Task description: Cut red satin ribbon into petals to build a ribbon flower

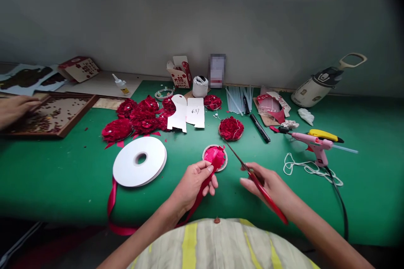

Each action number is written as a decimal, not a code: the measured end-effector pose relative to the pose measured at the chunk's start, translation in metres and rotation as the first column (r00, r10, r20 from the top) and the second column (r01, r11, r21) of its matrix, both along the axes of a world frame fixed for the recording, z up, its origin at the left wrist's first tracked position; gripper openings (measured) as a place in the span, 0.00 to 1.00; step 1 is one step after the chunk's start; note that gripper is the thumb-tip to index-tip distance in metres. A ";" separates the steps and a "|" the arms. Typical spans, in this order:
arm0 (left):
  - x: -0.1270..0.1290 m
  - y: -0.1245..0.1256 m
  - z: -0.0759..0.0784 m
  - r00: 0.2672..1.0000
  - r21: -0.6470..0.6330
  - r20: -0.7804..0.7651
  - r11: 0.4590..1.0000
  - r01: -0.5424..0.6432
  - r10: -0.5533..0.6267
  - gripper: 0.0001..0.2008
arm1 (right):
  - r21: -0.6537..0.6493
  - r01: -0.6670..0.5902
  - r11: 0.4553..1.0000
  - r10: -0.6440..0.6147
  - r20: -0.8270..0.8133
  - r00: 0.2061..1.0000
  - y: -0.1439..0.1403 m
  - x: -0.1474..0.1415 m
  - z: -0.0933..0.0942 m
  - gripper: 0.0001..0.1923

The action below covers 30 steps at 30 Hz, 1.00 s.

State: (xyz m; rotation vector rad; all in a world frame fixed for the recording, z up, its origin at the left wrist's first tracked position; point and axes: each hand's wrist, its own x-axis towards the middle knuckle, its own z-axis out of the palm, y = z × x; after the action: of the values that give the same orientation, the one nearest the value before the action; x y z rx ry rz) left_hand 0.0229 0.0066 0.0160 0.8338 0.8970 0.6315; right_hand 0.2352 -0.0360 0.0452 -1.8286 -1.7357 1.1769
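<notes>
My left hand (193,184) pinches a red ribbon (202,189) that runs from under the white spool (139,161) up to a small round disc (215,157) covered with pink ribbon pieces. In my right hand (268,185) are red-handled scissors (252,176), blades pointing up-left toward the disc and close together. A finished red ribbon flower (231,128) lies just beyond the disc.
Several red ribbon flowers (139,117) lie at centre left on the green table (63,168). A pink glue gun (315,145) with cord, a black marker (259,127), white card pieces (186,112) and a white jug (318,86) are nearby. Another person's hand (15,107) rests by a wooden tray (47,115) at far left.
</notes>
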 end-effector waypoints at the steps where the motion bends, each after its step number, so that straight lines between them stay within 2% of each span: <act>1: -0.001 0.001 0.001 1.000 0.004 0.000 1.000 -0.007 0.007 0.13 | -0.048 -0.049 0.998 0.050 0.019 0.999 -0.006 0.005 0.005 0.21; 5: -0.002 0.004 0.002 1.000 0.014 0.005 1.000 -0.001 0.001 0.12 | -0.138 -0.179 0.974 0.187 0.048 0.981 -0.017 0.008 0.021 0.22; 10: 0.001 0.001 -0.002 0.999 -0.005 0.008 0.999 0.041 -0.041 0.12 | -0.117 -0.254 0.960 0.263 0.069 0.962 -0.007 -0.006 0.020 0.22; 30: 0.005 0.011 -0.012 0.998 -0.043 -0.003 0.998 0.055 -0.055 0.12 | -0.123 -0.260 0.958 0.268 0.051 0.962 0.003 -0.002 -0.003 0.21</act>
State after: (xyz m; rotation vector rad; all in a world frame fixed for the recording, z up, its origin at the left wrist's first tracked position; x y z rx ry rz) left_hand 0.0274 0.0173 0.0035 0.8191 0.8859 0.5610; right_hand 0.2336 -0.0329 0.0420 -1.7574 -2.0399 1.3563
